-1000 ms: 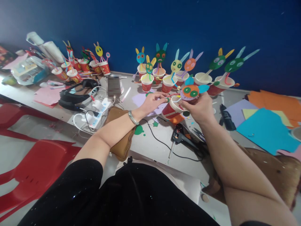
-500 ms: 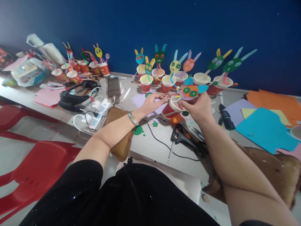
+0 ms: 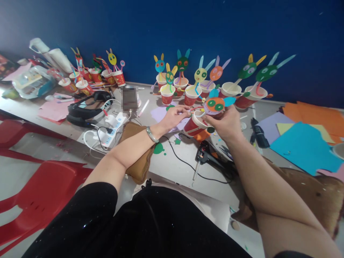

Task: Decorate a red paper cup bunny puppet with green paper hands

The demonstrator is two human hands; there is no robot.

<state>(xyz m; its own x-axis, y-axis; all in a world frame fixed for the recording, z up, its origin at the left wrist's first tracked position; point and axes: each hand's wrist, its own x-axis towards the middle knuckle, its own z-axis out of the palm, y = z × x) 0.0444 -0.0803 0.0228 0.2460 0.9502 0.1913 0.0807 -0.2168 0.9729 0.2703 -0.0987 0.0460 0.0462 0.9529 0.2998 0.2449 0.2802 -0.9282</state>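
A red paper cup [image 3: 191,128] with a white rim is held tilted above the table. At its rim stands an orange paper face [image 3: 214,106] with green eyes and blue ears. My right hand [image 3: 227,123] is closed at the cup's right side, thumb by the rim, its other fingers partly hidden behind the face. Left of the cup, my left hand [image 3: 176,118] pinches the end of a thin red pipe cleaner [image 3: 198,108] that runs toward the face. A dark green paper disc [image 3: 211,129] shows below my right thumb.
Several finished cup figures, such as a yellow-faced one [image 3: 200,74], stand along the blue wall. A black glue gun [image 3: 205,156] with its cord lies in front. Coloured paper [image 3: 306,148] is at right; a power strip [image 3: 115,129] and a black headset [image 3: 80,113] are at left.
The cup and orange face have shifted slightly left and down, with the face tilting a little. Both hands keep nearly the same hold.
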